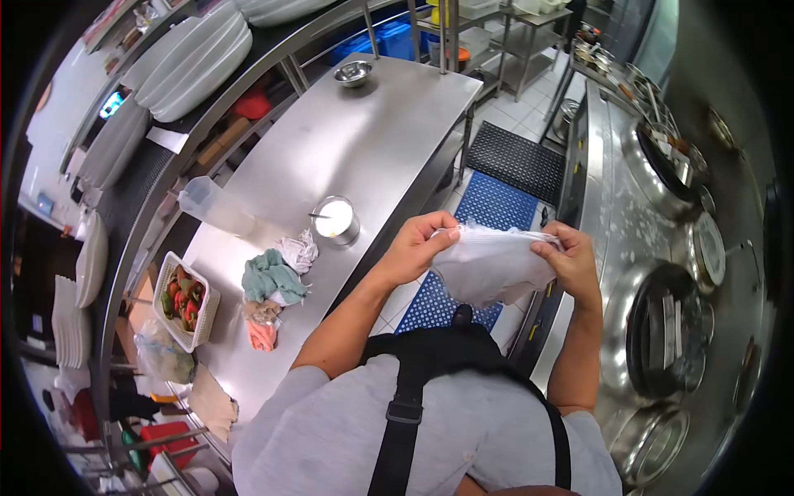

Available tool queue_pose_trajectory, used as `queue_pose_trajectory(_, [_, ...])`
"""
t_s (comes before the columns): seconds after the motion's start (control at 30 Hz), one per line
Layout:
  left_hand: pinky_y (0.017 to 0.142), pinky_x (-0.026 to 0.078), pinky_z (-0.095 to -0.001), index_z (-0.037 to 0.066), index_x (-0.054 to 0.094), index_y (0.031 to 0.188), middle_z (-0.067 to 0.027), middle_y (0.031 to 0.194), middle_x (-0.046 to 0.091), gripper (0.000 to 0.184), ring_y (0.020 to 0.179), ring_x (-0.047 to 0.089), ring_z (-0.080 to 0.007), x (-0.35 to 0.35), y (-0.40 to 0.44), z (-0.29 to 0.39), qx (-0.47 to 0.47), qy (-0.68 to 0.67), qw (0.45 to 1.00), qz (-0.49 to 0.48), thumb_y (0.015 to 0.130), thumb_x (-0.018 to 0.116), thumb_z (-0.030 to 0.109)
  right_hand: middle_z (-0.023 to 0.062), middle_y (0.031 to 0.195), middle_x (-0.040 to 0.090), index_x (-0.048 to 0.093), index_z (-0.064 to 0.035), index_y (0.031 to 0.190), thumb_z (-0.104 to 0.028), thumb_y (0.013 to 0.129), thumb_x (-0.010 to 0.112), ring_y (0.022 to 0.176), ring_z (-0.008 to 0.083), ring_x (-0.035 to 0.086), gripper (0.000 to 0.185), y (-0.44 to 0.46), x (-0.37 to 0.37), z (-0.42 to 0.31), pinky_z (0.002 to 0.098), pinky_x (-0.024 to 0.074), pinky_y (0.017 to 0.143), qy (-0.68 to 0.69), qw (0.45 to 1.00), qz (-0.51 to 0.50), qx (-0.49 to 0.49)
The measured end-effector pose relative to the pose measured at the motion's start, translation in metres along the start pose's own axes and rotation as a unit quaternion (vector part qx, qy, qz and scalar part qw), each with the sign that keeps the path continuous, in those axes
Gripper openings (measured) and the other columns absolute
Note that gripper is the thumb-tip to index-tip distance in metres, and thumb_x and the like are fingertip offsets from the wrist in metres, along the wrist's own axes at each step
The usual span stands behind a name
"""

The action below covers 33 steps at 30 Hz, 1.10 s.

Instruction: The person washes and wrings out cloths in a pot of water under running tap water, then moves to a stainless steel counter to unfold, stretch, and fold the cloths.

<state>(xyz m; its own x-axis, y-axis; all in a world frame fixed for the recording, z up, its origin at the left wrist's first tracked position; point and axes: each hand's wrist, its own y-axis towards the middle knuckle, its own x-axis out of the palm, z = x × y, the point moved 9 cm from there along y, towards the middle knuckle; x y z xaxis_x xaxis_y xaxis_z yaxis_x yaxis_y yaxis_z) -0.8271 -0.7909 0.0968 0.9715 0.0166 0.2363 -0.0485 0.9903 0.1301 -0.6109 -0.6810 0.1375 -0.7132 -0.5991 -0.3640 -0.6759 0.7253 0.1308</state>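
Stretched between my two hands, in front of my body, is a thin white plastic bag (494,266) with a gathered top edge. My left hand (422,245) pinches its left corner between thumb and fingers. At the right corner, my right hand (569,258) grips the same edge. The bag hangs down over the walkway, its lower part loose and wrinkled. Nearest to my left arm, on the steel table (331,132), stand a steel container of white powder or liquid (335,219) with a spoon in it and a bunched green cloth (269,277).
A clear pitcher (213,204) and a white basket of red and green peppers (188,302) stand along the table's left side. A small steel bowl (353,74) sits at its far end. On my right runs a stove counter with a large wok (662,329). Blue matting (494,202) covers the floor.
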Motion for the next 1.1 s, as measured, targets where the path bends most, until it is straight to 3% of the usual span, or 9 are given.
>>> queue_pose_trajectory(0.2, [0.075,0.046,-0.0219,0.005,0.063,0.099,0.0017,0.09,0.066,0.016,0.081,0.058,-0.0048,-0.013,0.056,0.022,0.01,-0.055,0.99,0.128,0.102,0.06,0.021,0.0097,0.071,0.065,0.071,0.0028,0.088,-0.028,0.082,0.079,0.067,0.0099,0.057,0.032,0.07,0.051,0.107,0.029,0.0454,0.063,-0.06,0.947,-0.314,-0.028])
queue_pose_trajectory(0.47, [0.066,0.045,-0.0211,0.003,0.068,0.091,0.0034,0.08,0.064,0.016,0.074,0.053,-0.0032,-0.105,0.09,0.06,0.007,0.252,0.93,0.268,0.093,0.074,0.018,-0.0039,0.066,0.056,0.071,-0.0015,0.081,-0.016,0.09,0.067,0.065,0.0042,0.048,0.018,0.21,-0.059,0.122,0.0232,0.0373,0.059,0.031,0.983,-0.181,-0.006])
queue_pose_trajectory(0.57, [0.054,0.039,-0.0198,0.003,0.068,0.085,0.0054,0.071,0.06,0.018,0.062,0.049,-0.0027,-0.148,0.099,0.054,0.009,0.262,0.921,0.288,0.085,0.082,0.016,-0.0075,0.067,0.05,0.068,-0.0005,0.081,-0.021,0.093,0.069,0.064,0.0027,0.044,0.024,0.249,-0.059,0.112,0.0225,0.0346,0.057,0.027,0.972,-0.233,0.013])
queue_pose_trajectory(0.67, [0.055,0.038,-0.0202,0.004,0.068,0.084,0.0063,0.07,0.059,0.018,0.062,0.048,-0.0024,-0.167,0.11,0.059,-0.008,0.211,0.949,0.234,0.084,0.082,0.014,-0.0078,0.067,0.048,0.068,-0.0003,0.081,-0.024,0.092,0.071,0.065,0.0024,0.043,0.026,0.282,-0.059,0.084,0.0221,0.0342,0.057,0.002,0.964,-0.264,0.025])
queue_pose_trajectory(0.8, [0.069,0.042,-0.019,0.005,0.067,0.092,0.004,0.083,0.062,0.016,0.074,0.052,-0.0027,-0.205,0.131,0.069,0.117,0.131,0.954,0.243,0.091,0.075,0.018,-0.0073,0.067,0.052,0.07,-0.001,0.083,-0.025,0.091,0.073,0.065,0.0025,0.044,0.026,0.336,-0.056,0.051,0.0215,0.0347,0.057,-0.033,0.959,-0.279,0.021])
queue_pose_trajectory(0.93, [0.077,0.046,-0.0206,0.005,0.068,0.098,0.0019,0.091,0.065,0.015,0.083,0.057,-0.0046,-0.279,0.171,0.09,0.106,0.075,0.935,0.33,0.096,0.069,0.019,-0.0024,0.072,0.059,0.069,0.0024,0.086,-0.029,0.09,0.072,0.069,0.0065,0.051,0.032,0.453,-0.026,-0.01,0.0259,0.0406,0.061,-0.106,0.955,-0.235,-0.147])
queue_pose_trajectory(1.0, [0.078,0.047,-0.0226,0.003,0.07,0.101,-0.0002,0.093,0.068,0.015,0.084,0.06,-0.0079,-0.347,0.201,0.09,0.074,0.072,0.927,0.36,0.096,0.067,0.017,0.0054,0.083,0.068,0.071,0.0023,0.105,-0.03,0.089,0.072,0.076,0.0131,0.06,0.036,0.527,-0.01,-0.021,0.0267,0.0465,0.07,-0.244,0.941,-0.092,-0.214])
queue_pose_trajectory(1.07, [0.081,0.05,-0.0284,-0.001,0.07,0.107,-0.0064,0.091,0.071,0.026,0.084,0.065,-0.0148,-0.433,0.215,0.082,0.035,0.229,0.866,0.443,0.092,0.07,0.021,0.005,0.086,0.067,0.07,0.0002,0.113,-0.029,0.09,0.071,0.078,0.0118,0.058,0.037,0.551,-0.005,-0.041,0.0265,0.0464,0.072,-0.258,0.936,-0.103,-0.218])
queue_pose_trajectory(1.1, [0.088,0.051,-0.0349,0.0,0.07,0.111,-0.015,0.104,0.072,0.039,0.097,0.068,-0.0248,-0.464,0.205,0.078,-0.061,0.415,0.753,0.508,0.087,0.075,0.03,0.0037,0.085,0.065,0.07,0.0005,0.114,-0.029,0.091,0.071,0.076,0.0107,0.055,0.038,0.551,-0.006,-0.055,0.0265,0.0454,0.071,-0.234,0.94,-0.129,-0.214])
